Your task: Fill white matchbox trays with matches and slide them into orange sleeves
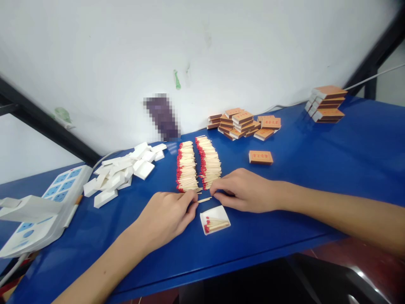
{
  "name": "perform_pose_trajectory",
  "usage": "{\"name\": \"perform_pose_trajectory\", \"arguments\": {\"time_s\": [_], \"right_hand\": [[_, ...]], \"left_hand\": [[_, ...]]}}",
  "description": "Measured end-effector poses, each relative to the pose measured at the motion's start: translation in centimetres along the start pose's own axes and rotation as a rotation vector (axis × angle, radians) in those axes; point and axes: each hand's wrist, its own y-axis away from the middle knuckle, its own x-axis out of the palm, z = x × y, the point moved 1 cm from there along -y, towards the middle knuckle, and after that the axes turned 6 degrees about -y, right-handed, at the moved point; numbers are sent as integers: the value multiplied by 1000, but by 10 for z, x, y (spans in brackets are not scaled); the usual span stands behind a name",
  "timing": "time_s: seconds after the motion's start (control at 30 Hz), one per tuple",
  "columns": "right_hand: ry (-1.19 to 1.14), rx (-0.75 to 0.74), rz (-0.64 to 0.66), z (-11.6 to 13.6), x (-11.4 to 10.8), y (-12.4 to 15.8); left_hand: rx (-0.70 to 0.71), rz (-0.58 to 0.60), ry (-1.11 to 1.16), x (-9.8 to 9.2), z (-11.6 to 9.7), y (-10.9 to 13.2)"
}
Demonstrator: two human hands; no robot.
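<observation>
A thin wooden matchstick (pixel 204 199) spans the gap between my two hands, just above the blue table. My left hand (pixel 169 213) is closed, thumb and forefinger pinching one end; no red head shows there. The fingertips of my right hand (pixel 242 190) are pinched together at the other end, partly hiding it. Just below lies a white matchbox tray (pixel 226 211) with several red-headed matches (pixel 217 224) inside. Beyond my fingers stand two long rows of matches, a left row (pixel 187 166) and a right row (pixel 209 162), red heads to the left.
White empty trays (pixel 122 171) lie heaped at left, near a white power strip (pixel 71 185). A single orange matchbox (pixel 260 157) sits beyond my right hand. More matchboxes (pixel 242 122) are piled by the wall, and a neat stack (pixel 329 103) stands far right.
</observation>
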Motion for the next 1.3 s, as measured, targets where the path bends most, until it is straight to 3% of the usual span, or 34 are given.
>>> {"name": "perform_pose_trajectory", "arguments": {"time_s": [0.17,0.33,1.3], "right_hand": [[-6,1,-3,2,-2,0],[7,2,-1,2,-2,0],[12,-17,5,2,-2,1]], "left_hand": [[-37,117,-55,-2,-1,-1],[-35,157,-103,-1,-1,-3],[-8,4,-97,5,0,-1]]}}
